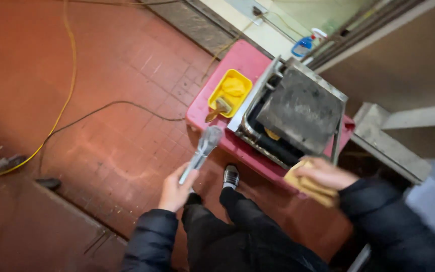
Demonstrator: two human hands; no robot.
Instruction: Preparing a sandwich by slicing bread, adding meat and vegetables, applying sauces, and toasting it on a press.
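Steel tongs [201, 152], blurred by motion, are clamped in the left hand [177, 190] by their lower end, their tips raised toward the near edge of a pink table [242, 59]. The right hand [323, 174] presses down on a folded tan cloth [305, 185] at the front corner of a grimy metal press grill [298, 111] standing on that table. Beside the grill sits a yellow tray [230, 90] holding a brush. Yellow and black cables [69, 85] trail across the red tiled floor [101, 75].

Left hand [177, 190] fisted forward, right hand [323, 174] pressed flat, palm down.
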